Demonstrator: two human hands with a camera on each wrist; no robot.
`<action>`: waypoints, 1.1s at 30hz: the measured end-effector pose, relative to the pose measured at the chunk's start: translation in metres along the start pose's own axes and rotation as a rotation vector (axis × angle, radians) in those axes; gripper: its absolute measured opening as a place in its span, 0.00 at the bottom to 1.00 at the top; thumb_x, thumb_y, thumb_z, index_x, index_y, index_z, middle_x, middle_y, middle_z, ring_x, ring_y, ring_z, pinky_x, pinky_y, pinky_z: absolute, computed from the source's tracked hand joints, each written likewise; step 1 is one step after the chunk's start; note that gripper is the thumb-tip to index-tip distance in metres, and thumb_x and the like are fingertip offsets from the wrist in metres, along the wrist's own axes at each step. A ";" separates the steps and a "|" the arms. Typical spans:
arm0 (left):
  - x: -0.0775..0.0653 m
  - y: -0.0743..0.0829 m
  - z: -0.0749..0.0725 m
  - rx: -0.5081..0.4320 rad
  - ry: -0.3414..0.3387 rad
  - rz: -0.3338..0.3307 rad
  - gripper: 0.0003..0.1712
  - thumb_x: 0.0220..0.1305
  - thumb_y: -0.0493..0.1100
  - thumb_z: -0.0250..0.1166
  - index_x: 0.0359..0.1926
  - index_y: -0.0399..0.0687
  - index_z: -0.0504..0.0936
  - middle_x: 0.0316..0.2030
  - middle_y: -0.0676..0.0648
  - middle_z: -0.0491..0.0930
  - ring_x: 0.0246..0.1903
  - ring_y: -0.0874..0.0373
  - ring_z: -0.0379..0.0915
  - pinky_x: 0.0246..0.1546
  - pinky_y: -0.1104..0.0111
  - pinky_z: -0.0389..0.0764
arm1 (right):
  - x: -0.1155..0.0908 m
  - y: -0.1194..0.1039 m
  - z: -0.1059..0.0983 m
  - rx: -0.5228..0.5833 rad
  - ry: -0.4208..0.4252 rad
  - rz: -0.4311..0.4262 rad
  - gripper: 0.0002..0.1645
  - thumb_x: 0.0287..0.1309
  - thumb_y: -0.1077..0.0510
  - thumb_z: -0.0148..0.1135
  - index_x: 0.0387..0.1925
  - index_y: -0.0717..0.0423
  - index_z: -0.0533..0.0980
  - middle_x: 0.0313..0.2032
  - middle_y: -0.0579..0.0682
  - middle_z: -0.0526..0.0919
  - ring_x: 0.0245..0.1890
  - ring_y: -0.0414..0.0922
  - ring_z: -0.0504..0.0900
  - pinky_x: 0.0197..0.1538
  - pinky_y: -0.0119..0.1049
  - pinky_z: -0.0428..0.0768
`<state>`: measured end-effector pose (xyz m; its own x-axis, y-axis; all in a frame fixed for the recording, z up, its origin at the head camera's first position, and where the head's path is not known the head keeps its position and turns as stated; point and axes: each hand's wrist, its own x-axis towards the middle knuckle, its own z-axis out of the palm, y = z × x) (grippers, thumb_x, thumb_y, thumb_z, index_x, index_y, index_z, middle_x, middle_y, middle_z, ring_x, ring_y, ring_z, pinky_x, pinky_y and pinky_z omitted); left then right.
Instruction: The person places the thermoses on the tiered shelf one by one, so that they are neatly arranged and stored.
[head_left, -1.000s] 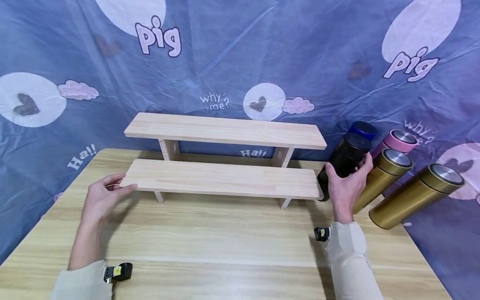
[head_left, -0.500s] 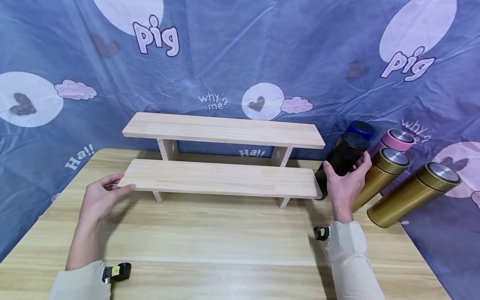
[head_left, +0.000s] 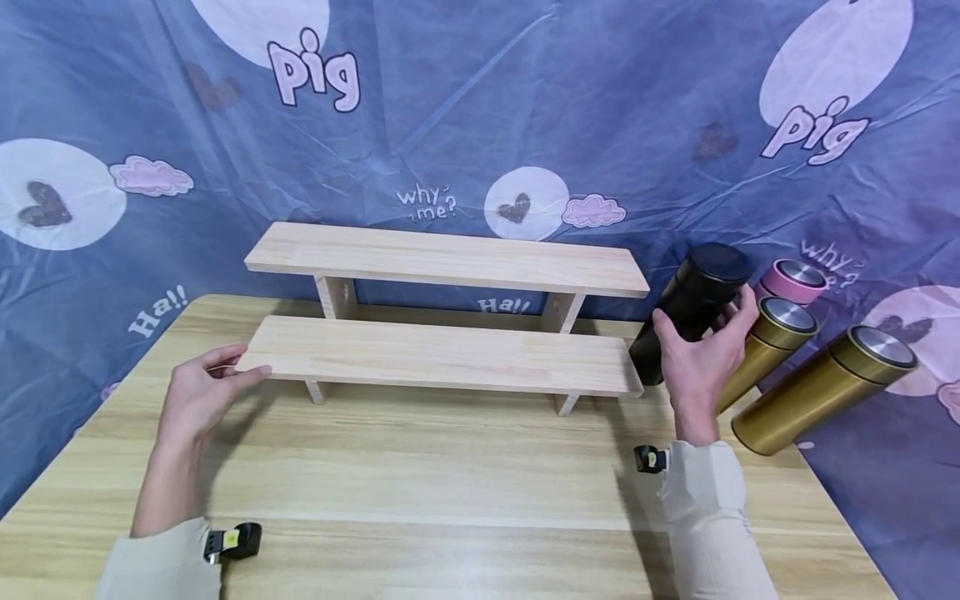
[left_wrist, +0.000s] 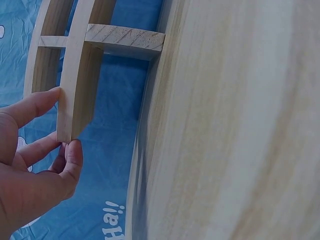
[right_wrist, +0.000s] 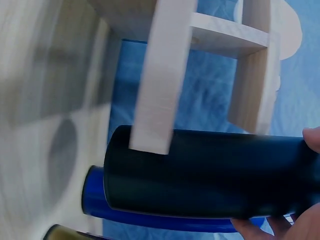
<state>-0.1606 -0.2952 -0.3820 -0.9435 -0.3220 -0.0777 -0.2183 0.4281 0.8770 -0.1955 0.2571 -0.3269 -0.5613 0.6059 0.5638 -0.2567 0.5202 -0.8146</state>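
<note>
A two-tier wooden display shelf [head_left: 442, 354] stands on the table. My left hand [head_left: 201, 398] pinches the left end of its lower board, thumb on one face and fingertips at the corner in the left wrist view. At the shelf's right end, my right hand [head_left: 705, 367] grips a black vacuum flask [head_left: 682, 304], which leans slightly. In the right wrist view the flask's base is off the tabletop, its round shadow falling beside it. There the blue flask [right_wrist: 95, 192] stands right behind the black one; in the head view it is hidden.
To the right of the right hand stand a pink flask [head_left: 797, 281] and two gold flasks, one nearer [head_left: 821, 392] and one farther [head_left: 780, 329]. A blue printed cloth [head_left: 450, 108] hangs behind the wooden table [head_left: 420, 500].
The right hand has raised the black flask a little and shifted it slightly right, so its lid now covers the blue lid. The left hand keeps its hold on the shelf.
</note>
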 end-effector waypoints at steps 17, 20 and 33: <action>0.000 -0.002 -0.001 0.004 -0.009 0.004 0.45 0.62 0.55 0.74 0.73 0.40 0.68 0.51 0.48 0.69 0.43 0.60 0.64 0.36 0.76 0.72 | 0.015 -0.030 -0.005 0.145 -0.042 -0.023 0.54 0.46 0.64 0.78 0.72 0.39 0.62 0.58 0.47 0.76 0.53 0.44 0.76 0.55 0.34 0.73; 0.000 -0.003 -0.002 -0.001 -0.011 0.003 0.45 0.62 0.55 0.74 0.73 0.40 0.68 0.51 0.48 0.69 0.43 0.61 0.64 0.35 0.76 0.72 | 0.013 -0.042 -0.003 0.203 -0.063 -0.002 0.54 0.46 0.65 0.77 0.72 0.41 0.62 0.59 0.47 0.75 0.55 0.45 0.74 0.56 0.36 0.72; 0.001 -0.003 -0.002 -0.022 -0.007 0.007 0.44 0.64 0.53 0.73 0.73 0.39 0.67 0.54 0.49 0.71 0.43 0.64 0.66 0.35 0.79 0.73 | 0.009 -0.047 0.010 0.284 -0.129 0.033 0.53 0.43 0.59 0.82 0.69 0.42 0.64 0.58 0.47 0.74 0.54 0.45 0.73 0.53 0.35 0.73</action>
<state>-0.1604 -0.2985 -0.3837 -0.9468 -0.3129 -0.0748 -0.2062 0.4117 0.8877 -0.1961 0.2321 -0.2851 -0.6635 0.5286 0.5295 -0.4363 0.3016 -0.8477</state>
